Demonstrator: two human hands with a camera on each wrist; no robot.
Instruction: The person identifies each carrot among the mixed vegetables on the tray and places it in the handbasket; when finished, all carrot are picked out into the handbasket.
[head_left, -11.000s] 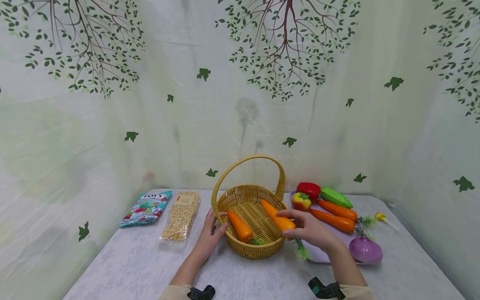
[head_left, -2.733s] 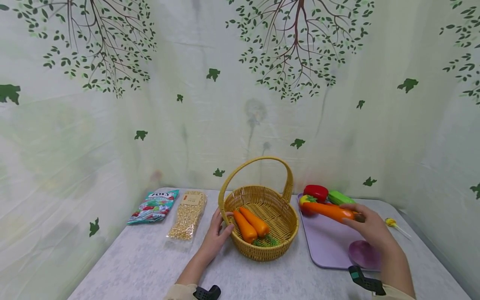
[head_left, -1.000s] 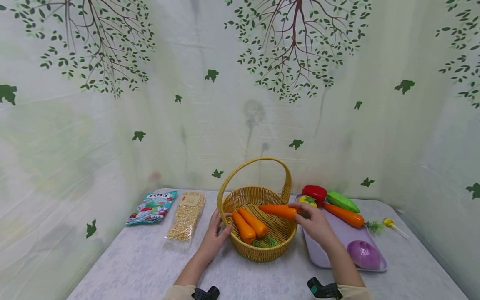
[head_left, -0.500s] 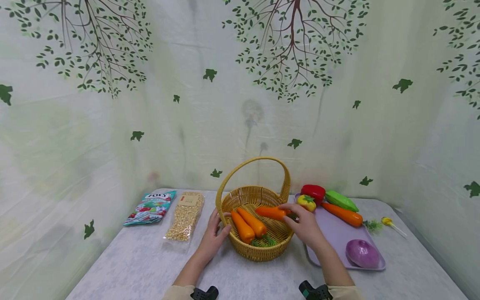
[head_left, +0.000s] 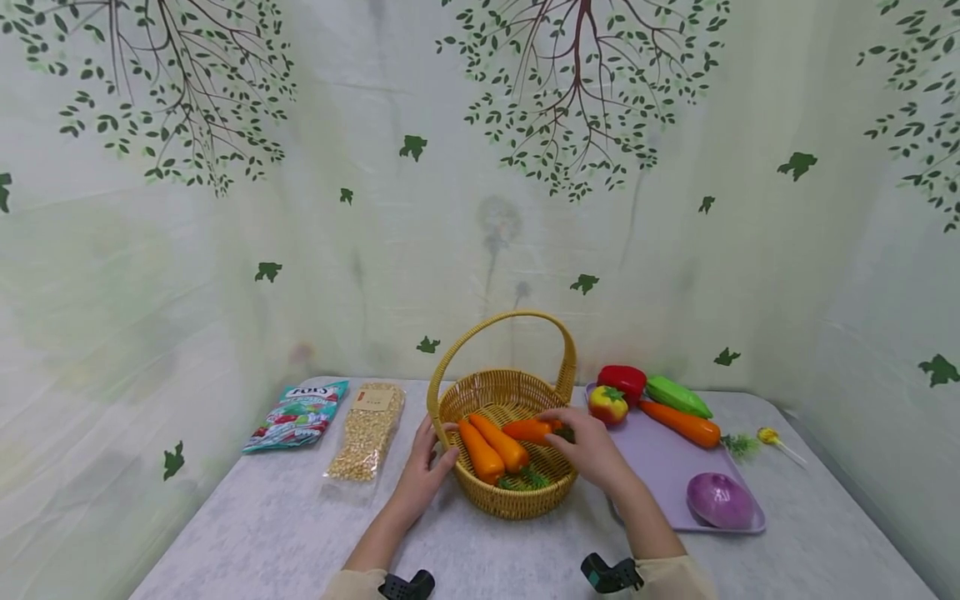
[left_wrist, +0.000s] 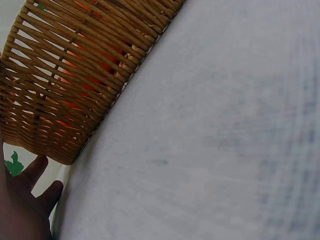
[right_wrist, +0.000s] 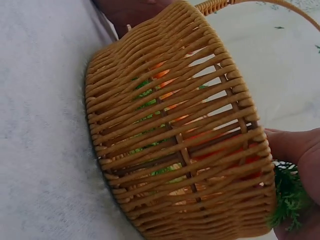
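In the head view, a yellow-brown wicker basket [head_left: 504,502] with a tall arched handle stands mid-table. Two orange carrots lie side by side in it, a left carrot [head_left: 480,454] and a right carrot [head_left: 498,442], green tops toward me. My right hand [head_left: 588,446], over the basket's right rim, pinches a third carrot [head_left: 528,431] near its leafy end, its tip pointing left inside the basket. The green leaves [right_wrist: 290,195] show beneath that hand in the right wrist view. My left hand [head_left: 420,475] holds the basket's left rim beside the handle's foot.
Right of the basket, a lilac tray [head_left: 652,462] bears a carrot [head_left: 682,423], red pepper [head_left: 622,382], yellow-red fruit [head_left: 607,405], green vegetable [head_left: 678,397] and purple onion [head_left: 720,500]. A yellow-headed stick [head_left: 780,446] lies beyond. Left are a corn-kernel bag [head_left: 366,433] and teal packet [head_left: 296,415].
Since 11 seconds ago, the second carrot has been laid in the basket. My right hand has lifted a third from the tray, carried it left and lowered it into the basket; my left hand stays.
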